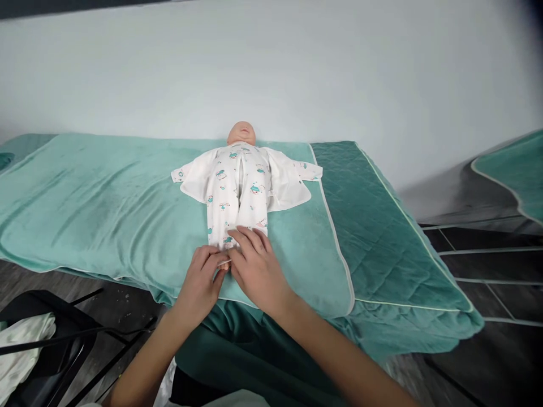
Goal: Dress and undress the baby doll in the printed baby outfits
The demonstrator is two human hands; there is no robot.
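Doll (240,169) lies face-up on the towel (106,198), romper (237,198) legs pointing at you. Your left hand (201,282) and right hand (254,265) meet at the cuffs; fingers look pinched on fabric, though the grip is partly hidden.

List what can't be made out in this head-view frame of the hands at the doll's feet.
- Feet of the baby doll: hidden under the left hand and right hand.
- What the fingertips pinch at the printed romper cuffs: covered by the hands.
- Black chair, lower left: cut off by the frame edge.
- Romper print details: too small.
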